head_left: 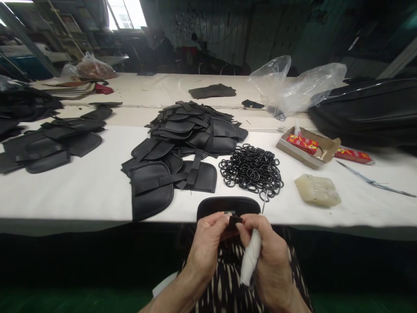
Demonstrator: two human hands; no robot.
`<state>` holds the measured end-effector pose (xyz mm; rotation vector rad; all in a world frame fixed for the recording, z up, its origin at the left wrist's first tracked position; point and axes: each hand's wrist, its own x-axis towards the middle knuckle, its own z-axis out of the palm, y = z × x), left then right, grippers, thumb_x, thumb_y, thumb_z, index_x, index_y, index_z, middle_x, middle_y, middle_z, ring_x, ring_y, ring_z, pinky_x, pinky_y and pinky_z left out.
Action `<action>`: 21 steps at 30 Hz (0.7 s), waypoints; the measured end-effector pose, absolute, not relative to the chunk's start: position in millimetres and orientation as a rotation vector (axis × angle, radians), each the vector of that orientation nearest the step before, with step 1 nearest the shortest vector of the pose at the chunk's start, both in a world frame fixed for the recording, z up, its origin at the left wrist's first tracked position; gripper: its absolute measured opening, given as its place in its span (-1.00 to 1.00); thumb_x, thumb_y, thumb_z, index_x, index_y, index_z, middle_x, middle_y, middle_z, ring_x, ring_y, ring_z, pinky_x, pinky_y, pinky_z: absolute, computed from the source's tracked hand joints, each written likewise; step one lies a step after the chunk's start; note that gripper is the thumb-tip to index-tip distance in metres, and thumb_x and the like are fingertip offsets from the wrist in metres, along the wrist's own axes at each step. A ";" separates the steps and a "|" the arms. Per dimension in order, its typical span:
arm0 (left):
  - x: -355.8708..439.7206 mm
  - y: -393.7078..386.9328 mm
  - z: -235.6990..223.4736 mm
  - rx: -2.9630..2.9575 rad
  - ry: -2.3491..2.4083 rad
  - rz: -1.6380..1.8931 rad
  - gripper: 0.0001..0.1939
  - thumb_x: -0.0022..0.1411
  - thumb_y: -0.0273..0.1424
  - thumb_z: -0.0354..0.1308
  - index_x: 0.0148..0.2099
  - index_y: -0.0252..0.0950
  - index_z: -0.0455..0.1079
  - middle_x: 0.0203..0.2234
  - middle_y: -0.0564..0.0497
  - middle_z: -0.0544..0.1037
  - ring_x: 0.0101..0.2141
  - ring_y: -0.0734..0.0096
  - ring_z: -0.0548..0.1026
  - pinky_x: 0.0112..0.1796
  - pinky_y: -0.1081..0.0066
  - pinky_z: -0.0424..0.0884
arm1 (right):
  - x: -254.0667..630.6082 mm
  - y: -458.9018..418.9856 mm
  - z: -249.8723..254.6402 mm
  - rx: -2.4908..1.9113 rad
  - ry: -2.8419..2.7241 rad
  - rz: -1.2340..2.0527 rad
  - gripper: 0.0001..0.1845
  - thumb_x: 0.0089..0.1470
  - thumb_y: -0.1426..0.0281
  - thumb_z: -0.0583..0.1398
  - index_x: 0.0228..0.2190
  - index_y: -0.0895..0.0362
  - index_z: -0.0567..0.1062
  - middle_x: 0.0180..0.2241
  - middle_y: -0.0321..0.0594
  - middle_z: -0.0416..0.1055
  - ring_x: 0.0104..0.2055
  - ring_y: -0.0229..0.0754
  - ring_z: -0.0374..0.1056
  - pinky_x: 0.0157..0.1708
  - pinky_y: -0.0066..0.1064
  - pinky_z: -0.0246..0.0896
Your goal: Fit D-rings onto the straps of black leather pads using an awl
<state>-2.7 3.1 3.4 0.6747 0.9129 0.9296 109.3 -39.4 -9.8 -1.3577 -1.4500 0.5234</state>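
Note:
At the table's front edge lies a black leather piece (pixel 208 208) with a rounded end. My left hand (pixel 208 237) is closed, pinching a short black strap (pixel 235 221) on that piece. My right hand (pixel 269 243) grips an awl (pixel 251 256) with a white-wrapped handle, its thin metal shaft pointing up and away. The thumb and forefinger of this hand also touch the strap's end. Beyond my hands sits a heap of black metal D-rings (pixel 250 169). To its left is a pile of black leather pieces with straps (pixel 192 130).
On the right are a yellowish block (pixel 317 190), a cardboard box (pixel 298 152) with red packets, and long thin scissors or tweezers (pixel 374 179). Clear plastic bags (pixel 302 84) and a large black bag (pixel 368 113) lie behind. More black pieces (pixel 48 143) lie left.

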 end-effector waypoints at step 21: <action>-0.9 -18.7 -10.7 0.759 1.123 1.023 -0.72 0.15 -0.20 0.12 -0.41 -0.33 0.43 -0.55 0.04 0.43 -0.46 0.41 0.36 -0.41 0.48 0.29 | 101.3 -40.3 -11.9 -1.575 -1.428 0.570 -0.90 0.17 0.38 0.07 -0.40 0.10 0.32 -0.57 -0.39 0.27 -0.58 -0.33 0.20 -0.60 -0.54 0.12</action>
